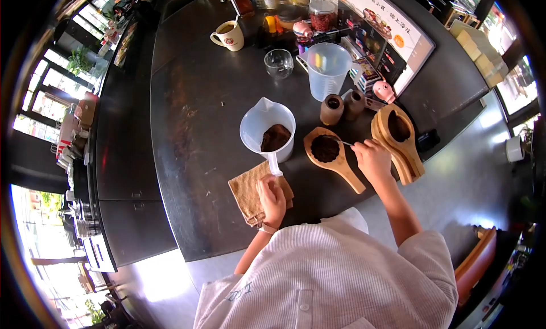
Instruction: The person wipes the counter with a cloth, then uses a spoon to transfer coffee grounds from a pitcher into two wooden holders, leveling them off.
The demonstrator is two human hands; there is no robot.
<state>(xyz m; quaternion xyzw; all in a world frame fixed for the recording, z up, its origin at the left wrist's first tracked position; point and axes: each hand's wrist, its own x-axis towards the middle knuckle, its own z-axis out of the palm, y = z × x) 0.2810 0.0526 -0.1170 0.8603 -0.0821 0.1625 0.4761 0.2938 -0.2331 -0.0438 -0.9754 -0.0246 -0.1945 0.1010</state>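
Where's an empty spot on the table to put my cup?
The widest bare patch of the table lies left of the white jug, below the mug. It is crowded at the far edge around the clear pitcher and jars, and near the wooden molds.

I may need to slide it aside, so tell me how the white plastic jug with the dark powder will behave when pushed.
The white plastic jug looks thin-walled and only partly filled, so it is probably light and slides easily on the smooth dark table. It is tall for its base, so a high push might tip it. Its handle lies by the left hand, offering a steadier grip.
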